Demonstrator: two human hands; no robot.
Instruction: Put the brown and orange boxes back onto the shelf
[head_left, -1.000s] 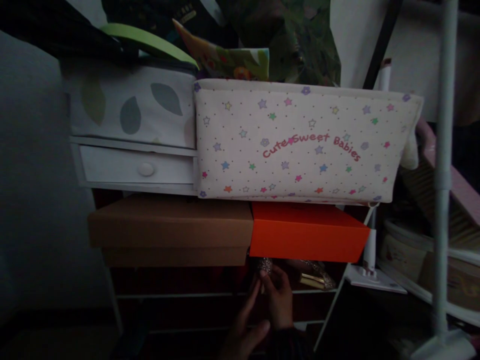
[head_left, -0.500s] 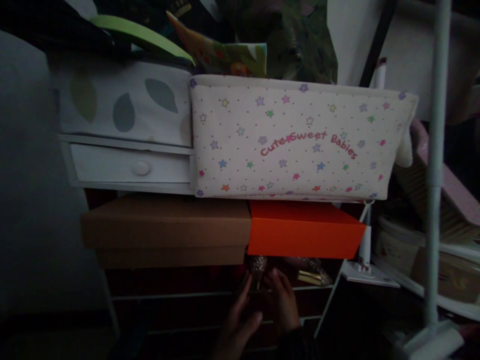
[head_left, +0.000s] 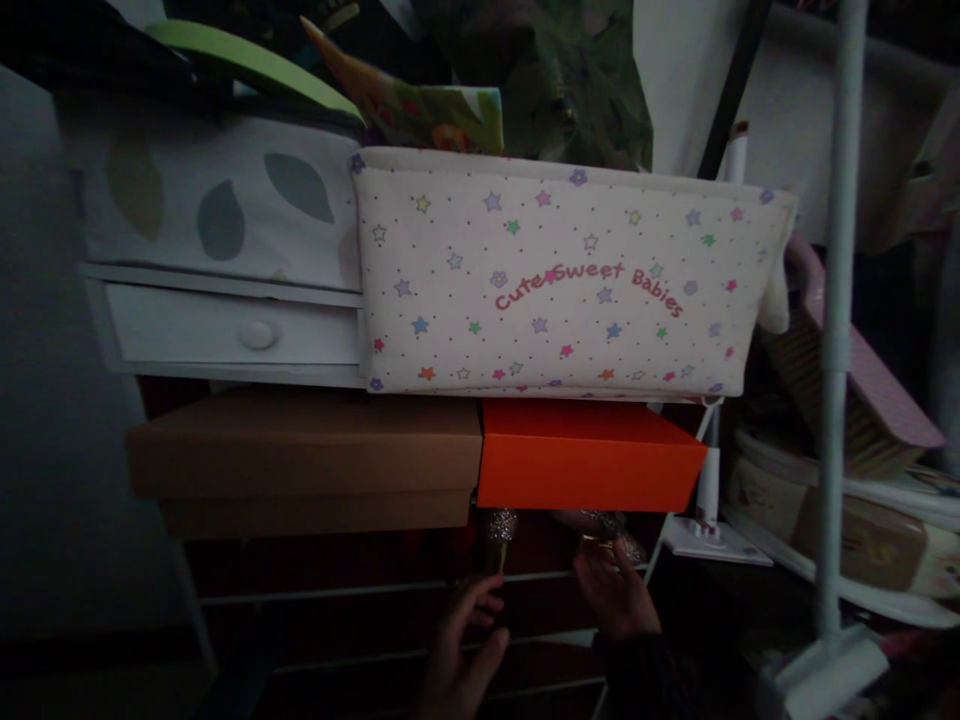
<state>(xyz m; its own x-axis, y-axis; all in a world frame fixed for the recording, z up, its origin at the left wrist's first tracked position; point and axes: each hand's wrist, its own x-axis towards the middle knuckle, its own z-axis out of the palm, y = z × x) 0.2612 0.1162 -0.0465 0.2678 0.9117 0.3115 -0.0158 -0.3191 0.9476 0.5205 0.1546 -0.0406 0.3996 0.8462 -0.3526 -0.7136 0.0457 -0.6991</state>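
Two glittery high-heeled shoes stand on a dim rack shelf below the orange box (head_left: 592,470). The left shoe (head_left: 500,525) shows its sparkly back and a thin gold heel. The right shoe (head_left: 611,526) lies partly behind my fingers. My left hand (head_left: 466,645) is just under the left shoe's heel, fingers loosely bent, thumb apart, nothing visible in it. My right hand (head_left: 619,595) reaches up to the right shoe with fingers spread and palm turned up; whether it touches the shoe I cannot tell.
A brown box (head_left: 307,460) sits left of the orange one. Above are a star-patterned fabric bin (head_left: 555,240) and a small white drawer (head_left: 232,325). A pale pole (head_left: 836,300), a pink brush (head_left: 862,370) and a round-edged container (head_left: 847,530) stand at the right.
My right hand has moved right, away from the left shoe to the right one. My left hand has dropped slightly from the left shoe. The view has shifted a little to the right.
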